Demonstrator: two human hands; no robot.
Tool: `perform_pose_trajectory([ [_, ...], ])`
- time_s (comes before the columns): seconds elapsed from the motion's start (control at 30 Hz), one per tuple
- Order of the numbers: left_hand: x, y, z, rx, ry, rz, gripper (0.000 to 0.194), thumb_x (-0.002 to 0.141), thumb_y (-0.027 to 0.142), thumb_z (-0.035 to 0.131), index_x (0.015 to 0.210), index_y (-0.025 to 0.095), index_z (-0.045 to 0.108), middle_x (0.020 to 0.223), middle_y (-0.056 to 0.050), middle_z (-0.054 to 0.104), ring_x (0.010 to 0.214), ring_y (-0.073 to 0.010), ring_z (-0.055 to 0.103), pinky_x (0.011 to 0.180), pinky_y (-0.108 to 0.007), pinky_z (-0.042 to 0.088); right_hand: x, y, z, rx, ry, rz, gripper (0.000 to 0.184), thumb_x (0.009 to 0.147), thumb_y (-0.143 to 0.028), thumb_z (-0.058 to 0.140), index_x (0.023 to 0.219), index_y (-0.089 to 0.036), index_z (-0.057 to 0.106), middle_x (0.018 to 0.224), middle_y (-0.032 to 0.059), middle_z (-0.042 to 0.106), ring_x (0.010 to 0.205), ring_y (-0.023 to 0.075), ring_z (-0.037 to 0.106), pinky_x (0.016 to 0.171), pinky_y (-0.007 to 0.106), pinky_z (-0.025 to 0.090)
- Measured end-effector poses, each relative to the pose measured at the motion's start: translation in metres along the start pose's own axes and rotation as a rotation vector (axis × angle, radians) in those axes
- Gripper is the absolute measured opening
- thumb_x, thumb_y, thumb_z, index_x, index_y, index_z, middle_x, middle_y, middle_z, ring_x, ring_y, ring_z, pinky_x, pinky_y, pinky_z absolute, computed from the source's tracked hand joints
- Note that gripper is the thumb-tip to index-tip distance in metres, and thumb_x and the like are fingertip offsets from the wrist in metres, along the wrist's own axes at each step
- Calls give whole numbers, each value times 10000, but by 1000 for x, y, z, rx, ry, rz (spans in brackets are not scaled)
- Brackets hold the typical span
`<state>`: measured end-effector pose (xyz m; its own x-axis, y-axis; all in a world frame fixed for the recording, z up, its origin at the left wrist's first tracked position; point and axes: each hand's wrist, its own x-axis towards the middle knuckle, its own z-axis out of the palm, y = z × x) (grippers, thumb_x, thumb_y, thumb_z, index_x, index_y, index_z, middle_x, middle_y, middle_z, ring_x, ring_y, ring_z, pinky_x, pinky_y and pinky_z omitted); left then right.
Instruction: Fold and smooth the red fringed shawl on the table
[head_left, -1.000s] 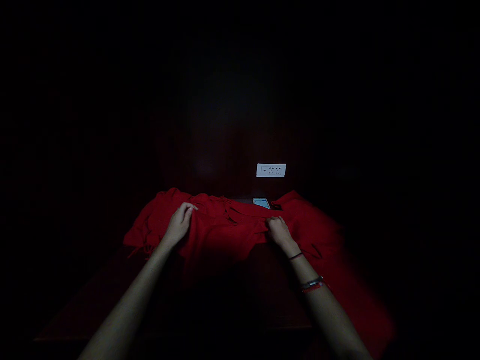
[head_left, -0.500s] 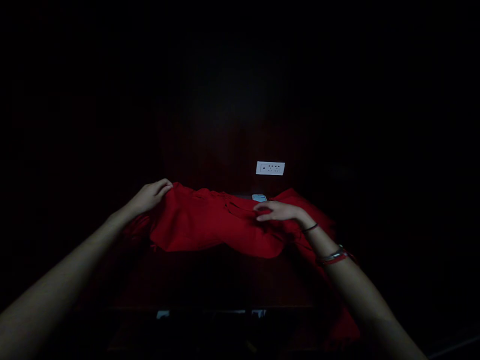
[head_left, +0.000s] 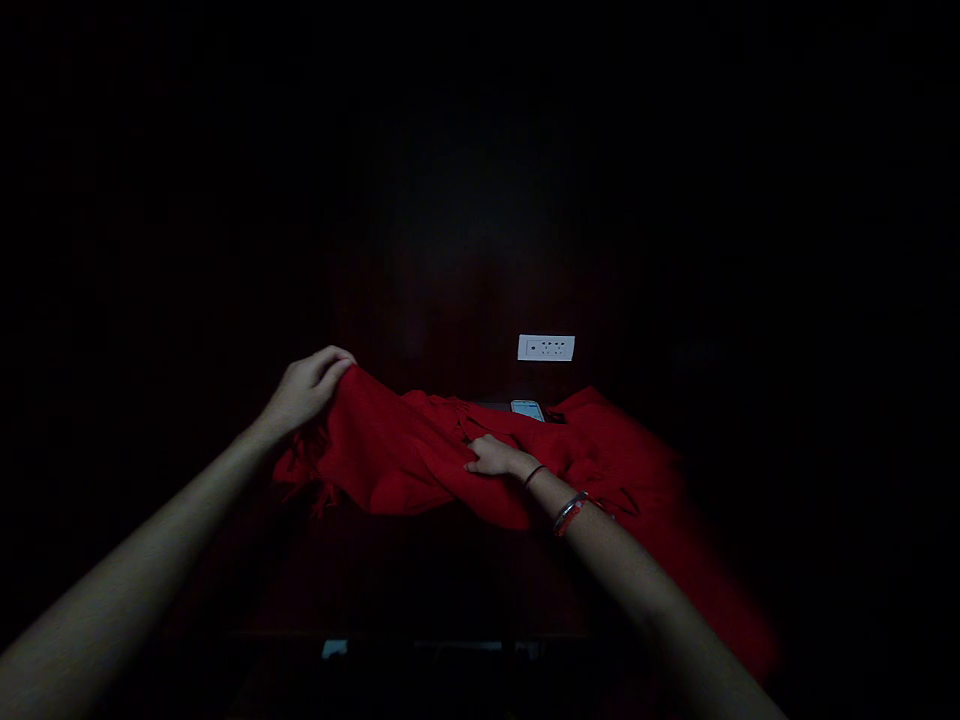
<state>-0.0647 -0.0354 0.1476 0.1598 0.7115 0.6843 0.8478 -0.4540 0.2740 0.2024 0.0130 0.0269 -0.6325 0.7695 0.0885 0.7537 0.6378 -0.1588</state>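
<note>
A red fringed shawl [head_left: 397, 440] lies bunched and creased across a dark table. Its left corner is lifted, pinched between the thumb and fingers of my left hand [head_left: 311, 388], and tassels hang below. Near the middle of the cloth, my right hand [head_left: 493, 456] has its fingers curled into the fabric, gripping a fold. Those fingertips are partly hidden in the red folds. The rest of the shawl spreads to the right, running under and past my right forearm.
A phone [head_left: 527, 410] with a lit screen lies behind the cloth. Above it, a white socket plate [head_left: 546, 348] is fixed to the dark wall. Pale shapes [head_left: 334, 648] show below the table's front edge. Most of the surroundings are too dark to make out.
My right hand has moved left and down from above the cloth and closed on a fold. My left hand still holds the corner, which is now pulled up more steeply.
</note>
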Motion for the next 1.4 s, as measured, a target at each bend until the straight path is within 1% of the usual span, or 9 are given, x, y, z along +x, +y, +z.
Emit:
perform_pose_trajectory([
  [0.17, 0, -65, -37, 519, 132, -365, 297, 824, 284, 257, 991, 133, 451, 922, -32, 513, 834, -145, 472, 741, -307, 371, -35, 47, -17, -60, -24, 140, 40, 644, -166, 584, 609, -146, 582, 613, 16, 578, 591, 119, 518, 561, 199, 370],
  [0.3, -11, -100, -27, 753, -307, -556, 354, 755, 395, 419, 946, 109, 501, 964, -125, 518, 887, -267, 484, 703, -424, 367, -50, 69, -55, -84, -5, 203, 41, 648, -181, 584, 624, -152, 601, 635, 29, 595, 631, 131, 535, 593, 204, 372],
  [0.4, -25, -62, 23, 534, -400, -360, 475, 746, 452, 410, 1078, 115, 455, 1076, -163, 486, 961, -284, 459, 746, -416, 374, -49, 59, -76, -11, 54, 162, 120, 706, -234, 525, 699, -163, 622, 670, 16, 608, 660, 125, 543, 617, 199, 371],
  [0.53, -44, 39, 109, -5, -456, 134, 711, 687, 479, 479, 1270, 154, 232, 1244, -128, 386, 1103, -255, 377, 876, -381, 327, -38, 20, -81, 72, 180, 86, 191, 738, -204, 442, 791, -162, 620, 776, 16, 622, 717, 121, 546, 654, 203, 376],
  [0.67, -40, 84, 146, -198, -284, 54, 360, 760, 288, 362, 1065, 146, 492, 1017, -79, 580, 927, -193, 525, 829, -312, 382, -39, 5, -76, -87, 289, 191, 239, 748, -170, 386, 864, -152, 594, 893, 68, 603, 819, 154, 538, 719, 233, 382],
  [0.83, -13, 36, 98, -218, -162, 0, 304, 743, 228, 310, 889, 184, 573, 903, -13, 621, 846, -158, 546, 785, -262, 401, -62, 47, -75, -272, 270, 512, 258, 734, -169, 381, 881, -125, 589, 922, 138, 587, 846, 216, 549, 682, 278, 407],
  [1.07, 11, -54, 14, 297, -176, -307, 330, 759, 256, 301, 967, 162, 540, 901, -64, 600, 792, -188, 539, 693, -266, 399, -76, 100, -97, -181, 301, 778, 374, 667, -125, 422, 1011, -119, 568, 933, 136, 605, 855, 208, 563, 668, 241, 409],
  [1.23, 12, -73, 7, 483, -255, -444, 384, 790, 332, 245, 1056, 177, 476, 950, -107, 569, 766, -221, 529, 578, -268, 393, -76, 101, -132, -90, 389, 649, 356, 699, -165, 440, 1031, -152, 564, 953, 72, 610, 833, 156, 560, 658, 180, 393],
  [1.4, 0, -76, 19, 683, -333, -440, 366, 791, 296, 220, 1041, 173, 458, 967, -124, 538, 742, -228, 524, 541, -272, 383, -84, 104, -135, -125, 140, 527, 275, 726, -257, 490, 952, -152, 604, 912, 57, 624, 812, 151, 560, 638, 168, 382],
])
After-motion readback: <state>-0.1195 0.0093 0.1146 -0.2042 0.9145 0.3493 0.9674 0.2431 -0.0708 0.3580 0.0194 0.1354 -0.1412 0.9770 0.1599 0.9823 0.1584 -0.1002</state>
